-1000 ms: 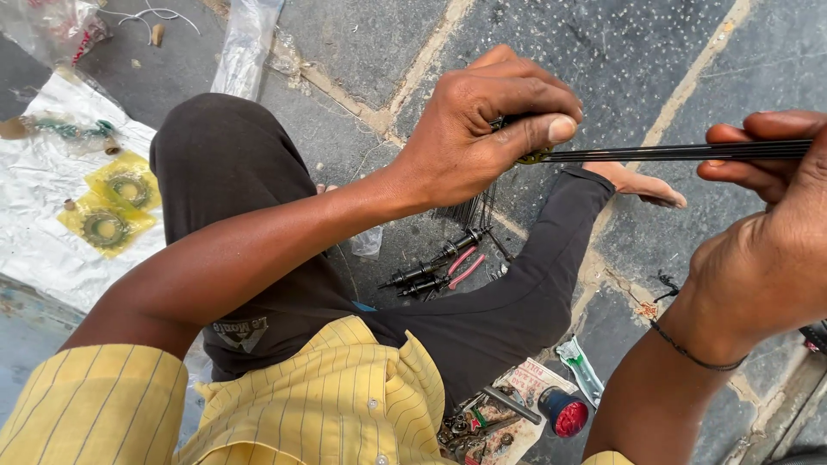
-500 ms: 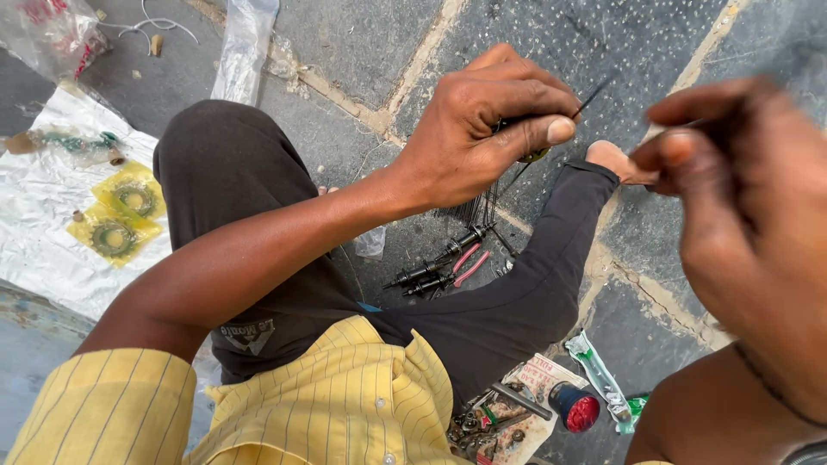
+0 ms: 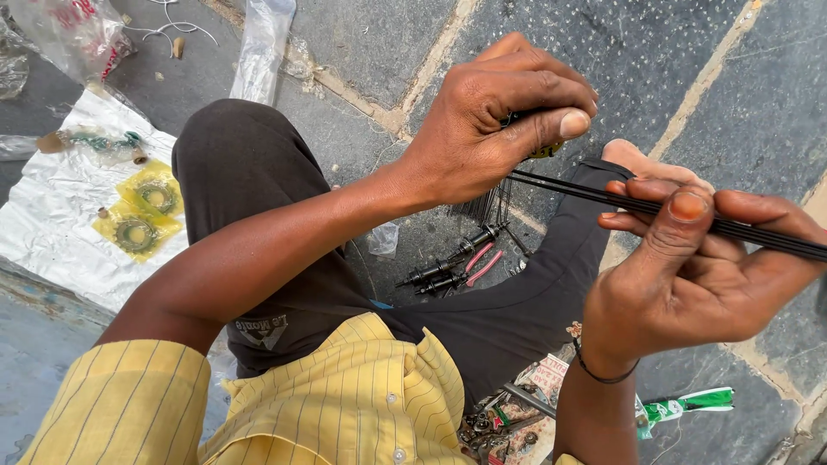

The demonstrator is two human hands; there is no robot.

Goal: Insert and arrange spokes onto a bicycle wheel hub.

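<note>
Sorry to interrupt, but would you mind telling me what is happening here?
A person sits cross-legged on a stone floor, holding thin black rods between both hands. The left hand grips one end in a fist; the right hand pinches them further along. Small metal parts lie on the floor between the legs.

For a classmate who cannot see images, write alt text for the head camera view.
A seated person's left hand and right hand hold a bundle of thin black rods between them, above crossed legs in dark trousers. On the stone floor below lie small metal parts, with packets on a white sheet at left.
</note>
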